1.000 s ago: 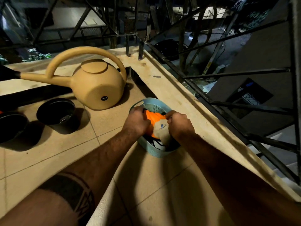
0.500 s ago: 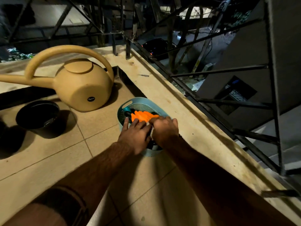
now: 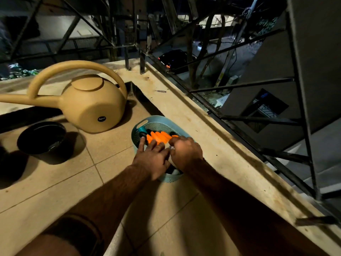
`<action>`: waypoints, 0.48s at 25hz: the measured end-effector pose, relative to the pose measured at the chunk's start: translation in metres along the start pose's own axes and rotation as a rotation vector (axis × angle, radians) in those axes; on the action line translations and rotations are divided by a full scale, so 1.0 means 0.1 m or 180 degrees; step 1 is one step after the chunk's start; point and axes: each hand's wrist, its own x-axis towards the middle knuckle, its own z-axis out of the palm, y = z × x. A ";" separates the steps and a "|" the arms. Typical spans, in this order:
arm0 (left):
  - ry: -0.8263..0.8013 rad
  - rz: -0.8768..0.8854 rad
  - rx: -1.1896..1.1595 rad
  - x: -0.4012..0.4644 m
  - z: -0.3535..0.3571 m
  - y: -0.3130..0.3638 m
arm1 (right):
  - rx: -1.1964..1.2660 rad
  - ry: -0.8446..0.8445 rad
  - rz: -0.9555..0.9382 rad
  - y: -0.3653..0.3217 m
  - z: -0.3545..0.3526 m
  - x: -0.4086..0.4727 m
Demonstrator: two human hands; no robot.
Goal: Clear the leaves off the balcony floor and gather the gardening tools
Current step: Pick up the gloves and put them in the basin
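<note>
Balcony: night-time, beige tiled balcony floor (image 3: pixel 55 182) with a pale stone ledge (image 3: pixel 212 145) and black metal railing (image 3: pixel 258 119) on the right, big drop to the street past it.
Basket: small light-blue perforated plastic basket (image 3: pixel 156 124) sits on the tiles, tucked right against the ledge. Orange gardening gloves (image 3: pixel 158 136) lie on top, with a teal-handled tool (image 3: pixel 142 129) poking out at the far end.
Left hand (image 3: pixel 153 157): fingers spread flat, pressing down on the gloves, forefinger out by the tool handle.
Right hand (image 3: pixel 186 154): curled, looks like it's pinching the gloves' pale cuff, though I can't fully see it.
Risk 1: I reckon pushing too hard on one side tips that light basket and dumps the tools.
Risk 2: gloves look heaped high, so they could spring back out once released.
Not gathered yet: mustard-yellow plastic watering can (image 3: pixel 92 106) and round black plastic pot (image 3: pixel 42 141) sit well apart to the left.
Leaves: none I can make out.
</note>
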 end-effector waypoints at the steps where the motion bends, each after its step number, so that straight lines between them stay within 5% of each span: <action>1: -0.0017 -0.0016 0.0076 -0.01 -0.01 0.02 | -0.0010 -0.0041 -0.0078 0.01 0.04 0.00; 4: 0.0053 -0.0060 -0.0152 -0.06 0.00 0.05 | 0.0169 -0.0308 -0.0055 0.07 0.20 0.01; 9: 0.0868 -0.0260 -0.0815 -0.10 -0.04 -0.19 | 0.1099 0.1005 -0.0204 0.17 0.11 -0.13; 12: 0.0604 -0.0383 -0.0767 -0.10 0.01 -0.35 | 0.1442 0.0919 -0.0155 0.23 0.11 -0.13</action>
